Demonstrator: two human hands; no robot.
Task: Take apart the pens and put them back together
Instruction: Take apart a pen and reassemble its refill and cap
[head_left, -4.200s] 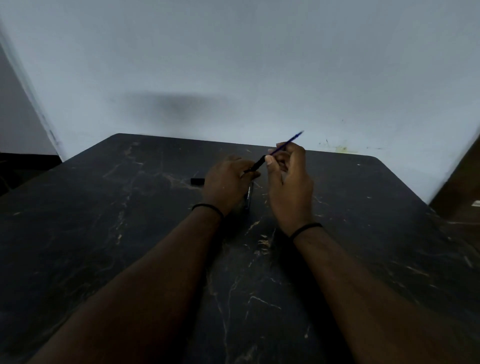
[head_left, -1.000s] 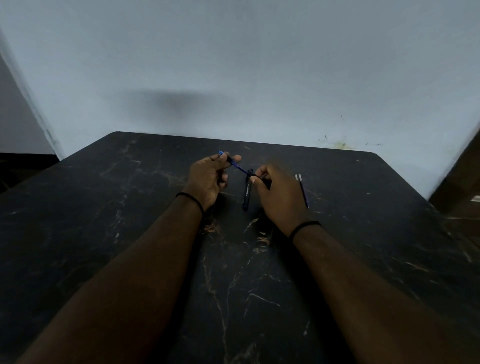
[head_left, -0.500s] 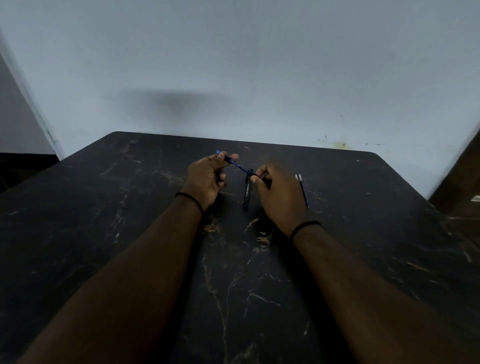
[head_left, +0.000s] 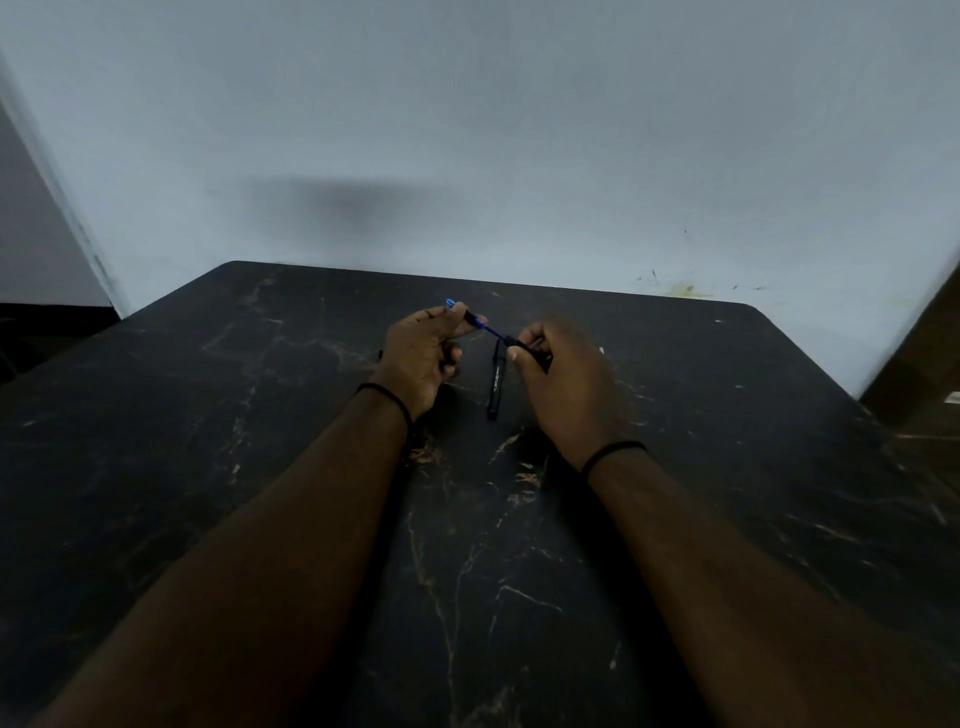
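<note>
My left hand (head_left: 423, 358) pinches the far end of a thin blue refill (head_left: 480, 326) between thumb and forefinger, its other fingers curled in toward the palm. My right hand (head_left: 563, 387) grips a short black pen barrel (head_left: 524, 349) with its fingers wrapped round it, and the refill runs slantwise from one hand to the other, its lower end meeting the mouth of the barrel. The refill is slim and glossy, with a bright blue tip poking out past my left fingers. Both hands hover just above the tabletop (head_left: 208, 467), which is a dark, smooth slab like black marble, veined with pale brown cracks and rounded at its far corners. Between my hands a second black pen (head_left: 496, 382) lies flat on the tabletop, a straight matte cylinder with small pale lettering along its side, pointing roughly toward me. Each wrist carries a thin black band (head_left: 387, 397). Behind the tabletop rises a plain pale wall (head_left: 467, 130), faintly stained near the right.

Compared with half a second ago, almost nothing differs: the hands keep the same grips and the same places, and the lying pen has not shifted. A few seconds back my right hand held the refill up high, pointing toward the wall.
</note>
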